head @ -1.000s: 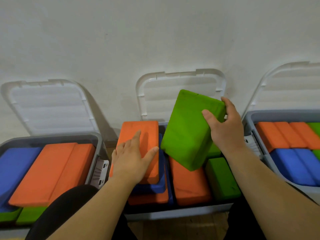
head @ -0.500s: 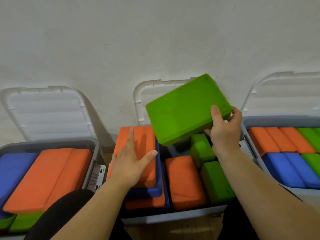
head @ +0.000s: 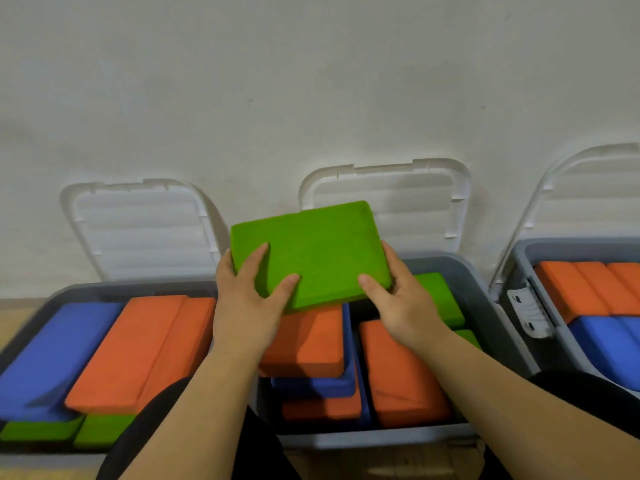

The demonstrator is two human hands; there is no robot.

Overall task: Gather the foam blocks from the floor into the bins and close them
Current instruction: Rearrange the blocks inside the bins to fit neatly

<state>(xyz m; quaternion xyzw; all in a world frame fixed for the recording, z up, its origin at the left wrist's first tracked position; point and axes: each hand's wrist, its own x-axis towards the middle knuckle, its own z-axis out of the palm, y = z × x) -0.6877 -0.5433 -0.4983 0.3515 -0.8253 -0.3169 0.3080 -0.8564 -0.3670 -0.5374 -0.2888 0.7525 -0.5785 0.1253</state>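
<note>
Green foam block is up in the air between my two hands right now, hovering over the back-left part of the middle bin, right above an orange block that sits on top of the stack in there, and in front of the open lid leaning back on the wall. My left hand has the near-left corner, thumb and one finger lying on the top face and the rest curled round the left edge. My right hand has the near-right corner, thumb on top, fingers wrapped round the side and going underneath where I can't see them. So both hands are closed on the block, neither gaping nor clenched. Handling-wise, I'd guess this thing weighs next to nothing and gives a bit under the thumbs. The surface looks matte and grippy, so slipping isn't really the worry, and it's not fragile at all. It's wide though, so taking it by two corners or opposite short edges like this seems the sane way to keep it from flopping about. It's lying broad face up, tipped a little toward me, with the long axis running left to right across the bin and the right end sitting slightly further back toward the wall. The bin's pretty packed, so I reckon it has to go in flat on top.
</note>
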